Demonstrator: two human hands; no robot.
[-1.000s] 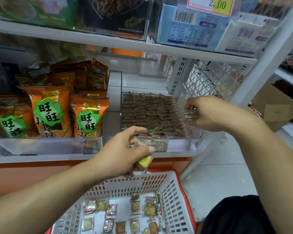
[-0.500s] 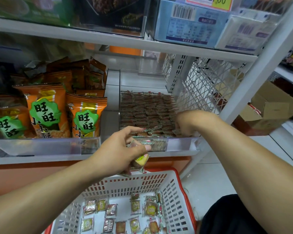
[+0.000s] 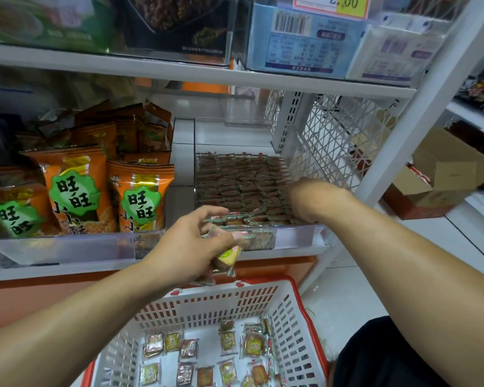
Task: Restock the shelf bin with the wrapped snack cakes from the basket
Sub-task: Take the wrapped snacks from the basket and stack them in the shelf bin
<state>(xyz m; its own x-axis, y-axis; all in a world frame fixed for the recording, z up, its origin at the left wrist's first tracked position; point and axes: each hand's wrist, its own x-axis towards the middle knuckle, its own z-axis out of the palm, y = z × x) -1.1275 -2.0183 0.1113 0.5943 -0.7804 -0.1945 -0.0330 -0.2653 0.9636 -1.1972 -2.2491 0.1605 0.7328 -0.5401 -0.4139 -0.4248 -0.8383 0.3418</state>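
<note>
We see both forearms bare to frame edge, no sleeves in view. Left hand (image 3: 185, 247) and right hand (image 3: 305, 202): we spot no rings, watch, gloves. Fingers (image 3: 210, 212) bare, nails short. Black garment (image 3: 380, 356) at lower right, plain fabric, no markings.

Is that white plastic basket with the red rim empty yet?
Not empty. The white plastic basket with the red rim has well over a dozen small wrapped snack cakes scattered across its floor.
</note>
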